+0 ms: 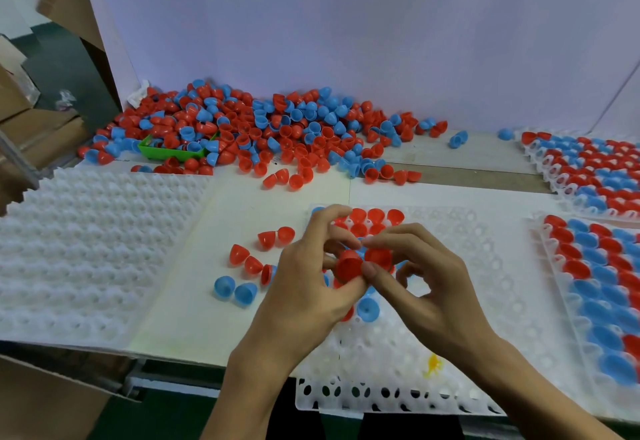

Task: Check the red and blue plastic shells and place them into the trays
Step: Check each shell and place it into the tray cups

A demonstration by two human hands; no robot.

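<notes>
Your left hand [304, 276] and right hand [426, 276] both pinch a red shell pair [360, 263] above the white tray [450, 370] on the tabletop [194, 301]. Your fingers hide part of the pair and several tray pockets. The filled trays [595, 266] at right are cut off by the frame edge.

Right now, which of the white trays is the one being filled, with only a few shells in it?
The perforated tray directly under both hands: only its far-left corner holds shells. The two right-hand trays look full, and the left stack holds none.

Bare table [304, 193] between shell pile [263, 124] and tray [450, 224]; right side seemingly crowded.
</notes>
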